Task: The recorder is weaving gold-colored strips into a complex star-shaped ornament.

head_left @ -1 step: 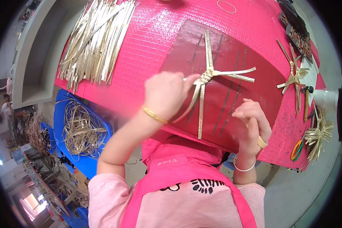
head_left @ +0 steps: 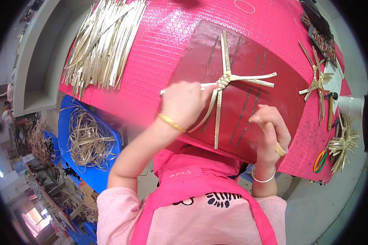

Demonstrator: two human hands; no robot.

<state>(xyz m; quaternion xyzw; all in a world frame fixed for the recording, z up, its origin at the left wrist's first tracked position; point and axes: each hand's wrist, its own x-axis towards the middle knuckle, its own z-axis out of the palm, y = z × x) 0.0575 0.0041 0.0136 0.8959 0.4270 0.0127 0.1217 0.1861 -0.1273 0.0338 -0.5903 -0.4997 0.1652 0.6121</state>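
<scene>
A small woven knot of gold strips (head_left: pixel 223 81) lies on a dark red board (head_left: pixel 233 49), its flat arms reaching out in a cross. My left hand (head_left: pixel 185 102), wearing a yellow bangle, is closed over the left-hand gold strip, fingertips right beside the knot. That strip's loose end sticks out past the knuckles; its middle is hidden under the hand. Over the board's lower right, my right hand (head_left: pixel 274 128) is loosely bent, thumb apart from the fingers, with nothing visible in it. A beige band circles part of it.
A pile of gold strips (head_left: pixel 104 45) lies at far left. Below it stands a blue tub (head_left: pixel 65 134) of tangled strips. To the right are a woven gold star (head_left: pixel 317 83), a hammer (head_left: pixel 330 110), scissors (head_left: pixel 321 161) with coloured handles and a gold bundle (head_left: pixel 343 145).
My left hand has shifted slightly right and down, so the strip's loose end now shows to its left. My right hand has hardly moved.
</scene>
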